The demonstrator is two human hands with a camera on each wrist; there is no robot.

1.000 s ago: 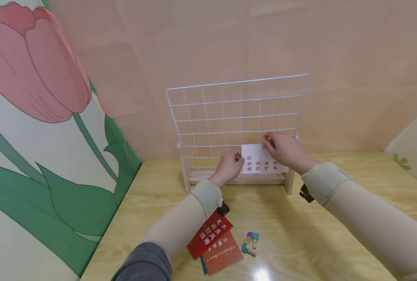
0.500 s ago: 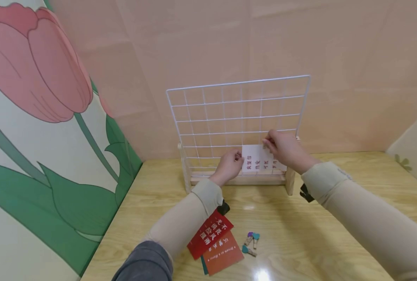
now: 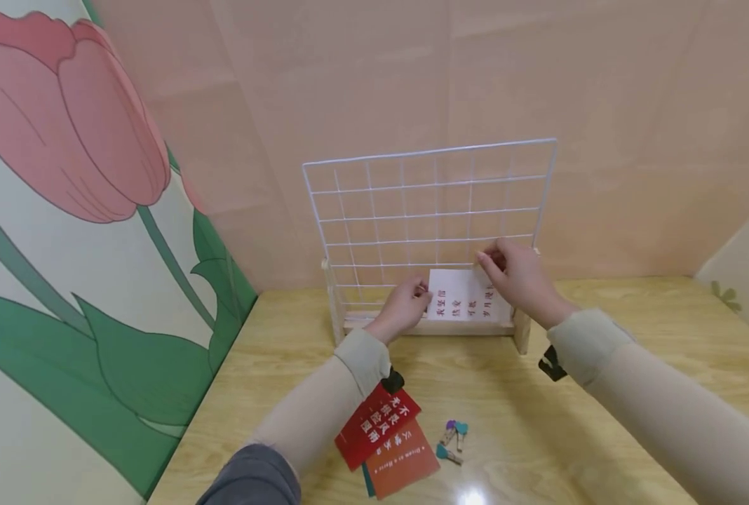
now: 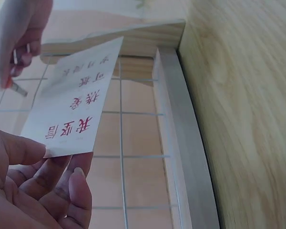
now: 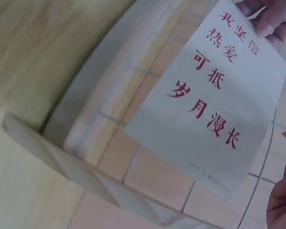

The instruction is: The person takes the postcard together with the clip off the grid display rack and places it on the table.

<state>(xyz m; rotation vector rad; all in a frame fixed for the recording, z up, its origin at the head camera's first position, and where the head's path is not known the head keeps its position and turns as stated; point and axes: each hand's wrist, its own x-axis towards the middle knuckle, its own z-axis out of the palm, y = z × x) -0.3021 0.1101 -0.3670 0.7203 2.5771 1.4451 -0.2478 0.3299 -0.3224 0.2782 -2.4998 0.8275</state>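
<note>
My left hand [image 3: 402, 306] pinches one edge of a white card [image 3: 459, 294] with red Chinese characters, thumb on one face and fingers behind. The card stands in front of the lower right of a white wire grid [image 3: 430, 151], set in a wooden stand [image 3: 463, 328]. My right hand [image 3: 526, 277] is at the card's upper right. It pinches a small wooden clothespin [image 4: 18, 88] with an orange end, seen in the left wrist view; only its wooden tip shows in the right wrist view. A gap separates this clothespin from the card.
On the wooden table [image 3: 602, 393], a red card [image 3: 377, 424] overlaps an orange card [image 3: 406, 463], with a teal card [image 3: 368, 482] peeking out beneath. Three small clothespins [image 3: 459, 440] with purple and teal ends lie to their right. A peach backdrop [image 3: 374, 84] rises behind the grid.
The white card has shifted slightly down and left with my left hand. My right hand has turned a little and lowered, now more apart from the card's top edge.
</note>
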